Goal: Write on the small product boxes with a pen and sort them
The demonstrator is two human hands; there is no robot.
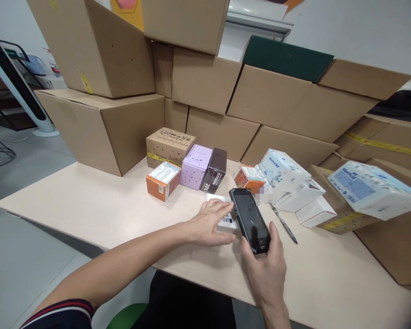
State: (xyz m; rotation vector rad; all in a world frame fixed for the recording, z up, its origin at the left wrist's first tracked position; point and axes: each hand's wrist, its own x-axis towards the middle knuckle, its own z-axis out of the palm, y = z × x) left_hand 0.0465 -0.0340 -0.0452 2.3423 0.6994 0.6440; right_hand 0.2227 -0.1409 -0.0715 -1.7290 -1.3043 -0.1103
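Note:
A black smartphone (251, 222) is held tilted above the table in my right hand (265, 267), thumb and fingers closed on its lower edges. The phone's dark screen faces up. My left hand (210, 224) lies over a small white box (226, 221) with its fingers stretched towards the phone's left side; the hand hides much of the box. Whether those fingertips touch the phone, I cannot tell. To the phone's right a pen (283, 223) lies on the table. Behind it stands an orange and white box (248, 177).
Large cardboard boxes (212, 80) are stacked as a wall behind the table (123, 214). At the back left stand an orange box (163, 181), a purple box (196, 165), a dark brown box (215, 169) and a brown carton (169, 146). Tissue packs (282, 171) and white boxes (315, 211) are at right.

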